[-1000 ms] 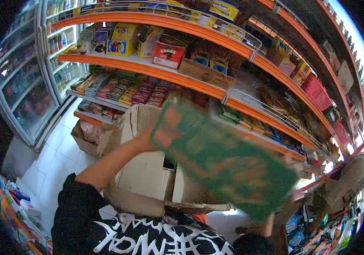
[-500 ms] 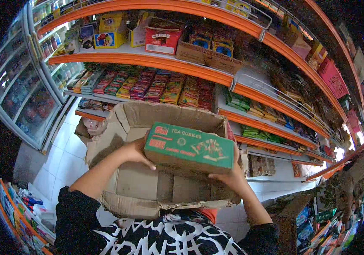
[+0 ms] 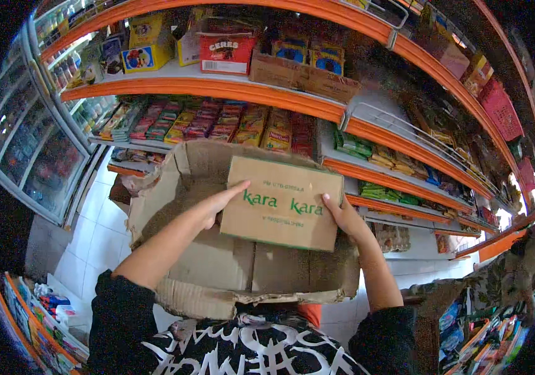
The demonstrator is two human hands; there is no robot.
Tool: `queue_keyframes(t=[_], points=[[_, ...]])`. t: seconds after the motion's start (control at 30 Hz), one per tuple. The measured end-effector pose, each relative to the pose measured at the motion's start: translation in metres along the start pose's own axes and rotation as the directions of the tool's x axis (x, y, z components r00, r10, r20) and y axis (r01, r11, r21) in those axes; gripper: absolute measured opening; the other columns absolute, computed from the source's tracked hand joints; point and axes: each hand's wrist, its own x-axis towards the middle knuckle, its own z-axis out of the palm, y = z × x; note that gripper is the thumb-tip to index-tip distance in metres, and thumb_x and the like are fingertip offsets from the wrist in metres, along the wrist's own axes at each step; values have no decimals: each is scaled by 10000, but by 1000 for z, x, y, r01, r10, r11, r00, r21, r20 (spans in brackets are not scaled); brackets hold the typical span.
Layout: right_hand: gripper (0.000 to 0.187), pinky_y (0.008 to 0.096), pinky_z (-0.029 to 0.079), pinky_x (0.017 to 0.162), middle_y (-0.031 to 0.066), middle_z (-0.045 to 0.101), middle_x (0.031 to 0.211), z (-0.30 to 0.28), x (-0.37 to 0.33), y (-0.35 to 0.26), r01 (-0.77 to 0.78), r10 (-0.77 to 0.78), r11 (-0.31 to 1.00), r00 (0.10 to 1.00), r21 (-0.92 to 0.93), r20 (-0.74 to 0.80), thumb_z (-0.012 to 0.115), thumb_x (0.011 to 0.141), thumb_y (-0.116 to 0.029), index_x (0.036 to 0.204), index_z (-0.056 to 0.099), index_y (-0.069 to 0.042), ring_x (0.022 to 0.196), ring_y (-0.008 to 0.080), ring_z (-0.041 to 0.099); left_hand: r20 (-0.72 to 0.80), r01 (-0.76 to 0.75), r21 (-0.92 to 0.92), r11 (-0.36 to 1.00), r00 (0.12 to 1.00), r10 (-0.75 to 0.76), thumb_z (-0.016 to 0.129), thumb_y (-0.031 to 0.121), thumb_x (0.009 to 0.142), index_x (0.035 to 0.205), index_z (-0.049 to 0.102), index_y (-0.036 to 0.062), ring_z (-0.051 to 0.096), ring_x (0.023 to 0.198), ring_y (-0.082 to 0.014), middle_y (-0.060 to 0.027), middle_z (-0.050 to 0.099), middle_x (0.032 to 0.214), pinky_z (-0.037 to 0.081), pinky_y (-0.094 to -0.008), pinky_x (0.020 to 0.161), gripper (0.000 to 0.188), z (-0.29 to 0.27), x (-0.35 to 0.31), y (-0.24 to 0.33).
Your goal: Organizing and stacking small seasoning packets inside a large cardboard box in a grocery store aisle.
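View from my head, looking down over my chest. I hold a small brown cardboard carton point(image 3: 283, 203) with green lettering between both hands, above the opening of a large, torn corrugated cardboard box point(image 3: 242, 269) that rests against my front. My left hand point(image 3: 214, 209) lies flat against the carton's left end, fingers point(image 3: 233, 190) straight and together, the index reaching up along its upper left edge. My right hand point(image 3: 342, 219) presses on the carton's right end; the thumb shows on the front face near the lettering, the other fingers are hidden behind the carton, so I cannot tell how they are spread. The carton is tilted slightly, its plain lettered face turned towards me, clamped between the two palms.

Beyond the box runs an orange shelf point(image 3: 230, 90) carrying a red display box point(image 3: 225, 53), a yellow package point(image 3: 149, 47) and a brown tray of blue packets point(image 3: 305, 69). The shelf below holds rows of flat snack packets point(image 3: 217, 122); green packets point(image 3: 374, 150) lie further to the right. At left stands a glass-door cooler point(image 3: 30, 144) on a white tiled floor point(image 3: 92, 237). My sleeves are black.
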Motion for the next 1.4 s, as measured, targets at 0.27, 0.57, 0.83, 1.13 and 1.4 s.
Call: queue_keyframes(t=[0.27, 0.57, 0.83, 1.13, 1.4], points=[[835, 361, 378, 961, 181, 331, 1390, -22, -50, -64, 313, -335, 917, 941, 246, 53, 663, 815, -292, 1429, 136, -85, 1182, 249, 445, -138, -230, 24, 973, 963, 231, 221, 814, 746, 1455, 74, 178, -19, 1383, -246, -62, 12, 1514, -10, -491, 1083, 963, -20, -55, 37], [675, 397, 377, 933, 188, 450, 1135, 64, -65, -106, 813, -771, 579, 522, 59, 363, 731, 731, -165, 1285, 377, -14, 1099, 346, 427, -276, -453, -248, 856, 881, 385, 406, 524, 889, 1257, 487, 96, 550, 1036, -182, -56, 584, 1130, 441, -355, 883, 570, -56, -99, 80], [295, 494, 484, 597, 236, 584, 785, 176, -68, -70, 772, -410, 635, 303, 31, 860, 434, 911, -158, 1175, 319, -94, 705, 411, 608, -358, 160, 932, 326, 554, 752, 522, 410, 873, 1391, 266, 84, 263, 1316, -358, -218, 285, 1406, 206, -394, 1084, 663, -74, -132, 49], [501, 492, 499, 491, 173, 599, 672, 217, -55, -77, 823, -399, 568, 273, 3, 875, 472, 868, -231, 1322, 264, -194, 613, 375, 624, -489, 459, 871, 174, 846, 212, 468, 202, 844, 1335, 257, -23, 566, 991, -423, -283, 563, 1086, 461, -484, 823, 579, -37, -116, 44], [515, 456, 499, 496, 158, 620, 681, 195, -65, -44, 865, -249, 431, 386, -256, 888, 489, 844, -263, 1322, 376, -107, 605, 328, 631, -446, 425, 882, 202, 893, 68, 294, 95, 880, 1160, 386, -121, 620, 809, -417, -292, 612, 880, 502, -487, 701, 365, -71, -80, -11]])
